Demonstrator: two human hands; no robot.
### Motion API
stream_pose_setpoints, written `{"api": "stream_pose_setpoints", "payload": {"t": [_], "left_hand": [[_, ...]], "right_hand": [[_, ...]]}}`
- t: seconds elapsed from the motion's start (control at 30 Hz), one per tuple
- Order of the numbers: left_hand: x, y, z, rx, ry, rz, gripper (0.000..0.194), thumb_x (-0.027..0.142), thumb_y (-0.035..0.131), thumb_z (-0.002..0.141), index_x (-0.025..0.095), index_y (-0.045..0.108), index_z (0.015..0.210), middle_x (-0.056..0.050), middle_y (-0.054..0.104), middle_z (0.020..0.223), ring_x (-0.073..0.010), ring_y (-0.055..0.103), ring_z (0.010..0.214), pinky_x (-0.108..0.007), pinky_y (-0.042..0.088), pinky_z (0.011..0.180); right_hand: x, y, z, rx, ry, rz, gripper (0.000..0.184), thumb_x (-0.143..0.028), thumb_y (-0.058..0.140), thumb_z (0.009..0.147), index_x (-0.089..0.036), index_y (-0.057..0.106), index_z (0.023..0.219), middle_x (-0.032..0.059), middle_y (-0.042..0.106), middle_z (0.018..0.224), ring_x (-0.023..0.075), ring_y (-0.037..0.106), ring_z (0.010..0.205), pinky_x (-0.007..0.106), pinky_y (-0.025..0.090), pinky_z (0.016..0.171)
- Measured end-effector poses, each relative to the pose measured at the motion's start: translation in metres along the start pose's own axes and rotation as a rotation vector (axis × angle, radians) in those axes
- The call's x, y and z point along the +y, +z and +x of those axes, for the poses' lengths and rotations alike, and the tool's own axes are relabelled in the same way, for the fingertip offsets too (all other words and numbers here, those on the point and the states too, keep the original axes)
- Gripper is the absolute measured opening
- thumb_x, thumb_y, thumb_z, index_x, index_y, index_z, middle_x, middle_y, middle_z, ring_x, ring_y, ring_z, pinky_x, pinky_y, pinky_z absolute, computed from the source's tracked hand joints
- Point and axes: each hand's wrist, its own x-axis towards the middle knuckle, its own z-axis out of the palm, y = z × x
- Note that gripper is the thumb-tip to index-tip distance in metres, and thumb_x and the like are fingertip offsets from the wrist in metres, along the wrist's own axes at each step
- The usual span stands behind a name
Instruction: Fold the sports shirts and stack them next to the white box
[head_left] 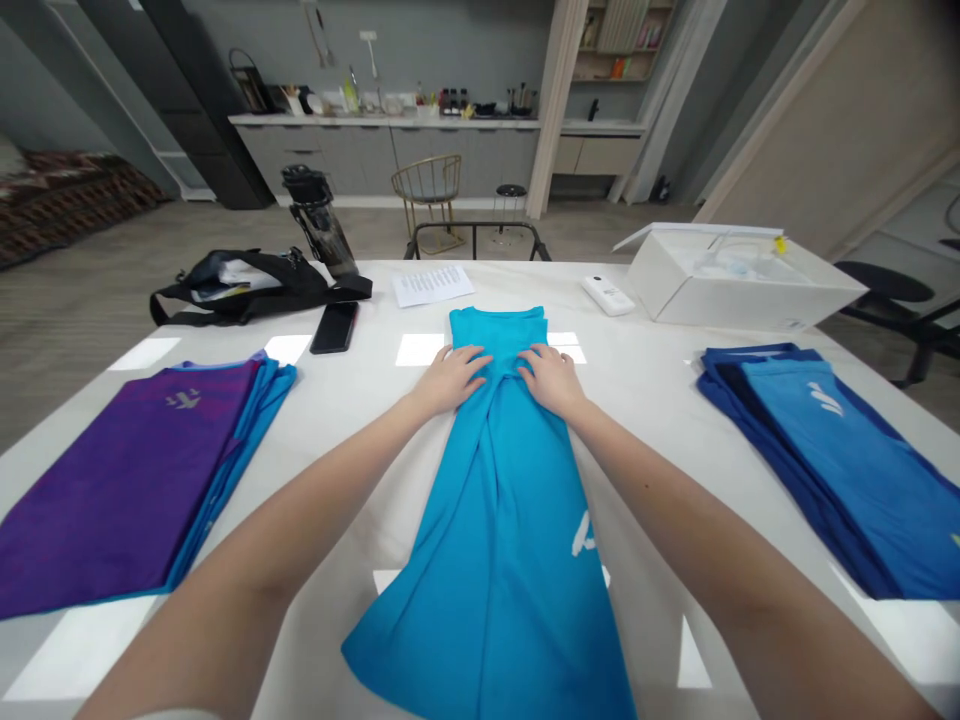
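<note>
A bright turquoise garment (499, 500), apparently a shirt, lies lengthwise on the white table in front of me. It is narrow at the far end and flares wide toward me, with creases running down from a gathered spot. A white mark shows near its right edge. My left hand (452, 380) rests on the far part's left side, fingers spread and lying on the cloth. Opposite it, my right hand (553, 380) touches the right side, fingers also apart and slightly bent. Between the fingertips the fabric is wrinkled. Neither hand visibly pinches the cloth.
Folded purple and blue garments (135, 480) are stacked at left, folded blue garments (847, 450) at right. Farther back on the table (360, 400) are a phone (334, 328), black bag (247, 285), bottle (322, 225), paper (433, 286), white device (607, 296) and white box (720, 285).
</note>
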Motion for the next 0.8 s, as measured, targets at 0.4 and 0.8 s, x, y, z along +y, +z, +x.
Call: {"api": "stream_pose_setpoints", "payload": {"t": [0.4, 0.8], "left_hand": [[0.092, -0.029, -0.123, -0.035, -0.267, -0.064, 0.023, 0.041, 0.051, 0.100, 0.023, 0.066, 0.103, -0.007, 0.071, 0.106, -0.0256, 0.066, 0.102, -0.040, 0.042, 0.090], [0.159, -0.049, -0.216, -0.074, -0.484, 0.046, 0.024, 0.032, 0.048, 0.096, 0.017, 0.067, 0.102, -0.013, 0.071, 0.104, -0.0303, 0.068, 0.098, -0.043, 0.043, 0.083]], "right_hand": [[-0.077, -0.016, -0.087, -0.088, -0.289, 0.171, 0.026, -0.028, 0.054, 0.103, -0.026, 0.071, 0.121, 0.0070, 0.068, 0.115, 0.0220, 0.065, 0.102, 0.031, 0.045, 0.084], [-0.128, -0.027, -0.148, -0.139, -0.431, 0.075, 0.029, -0.023, 0.052, 0.103, -0.024, 0.068, 0.127, 0.0087, 0.068, 0.115, 0.0243, 0.062, 0.106, 0.033, 0.038, 0.082]]}}
